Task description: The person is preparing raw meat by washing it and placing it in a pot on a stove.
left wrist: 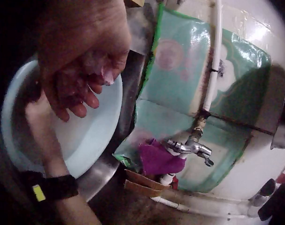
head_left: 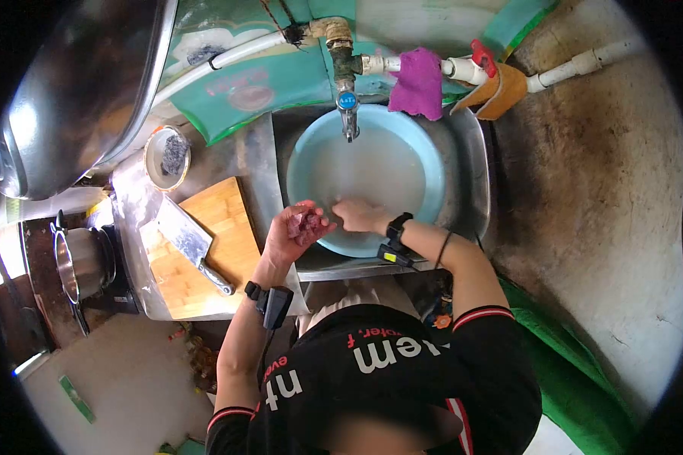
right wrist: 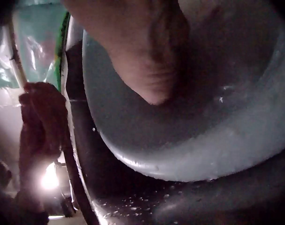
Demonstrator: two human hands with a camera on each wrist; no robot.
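In the head view the left hand (head_left: pixel 284 233) holds pieces of raw reddish meat (head_left: pixel 306 226) in its curled fingers at the left rim of a light blue basin (head_left: pixel 430 163). The left wrist view shows the same meat (left wrist: pixel 71 86) in the left hand (left wrist: pixel 86 42). The right hand (head_left: pixel 359 215) reaches into the cloudy water (head_left: pixel 372 171) in the basin; its fingers are mostly under the surface. In the right wrist view the right hand (right wrist: pixel 147 56) dips into the murky water, with its fingertips hidden.
A metal tap (head_left: pixel 348 121) hangs over the basin, which stands in a steel sink (head_left: pixel 479 174). To the left are a wooden cutting board (head_left: pixel 178 282), a cleaver (head_left: pixel 184 235) lying on it, and a bowl (head_left: pixel 153 163). A purple cloth (head_left: pixel 419 83) hangs on the pipe.
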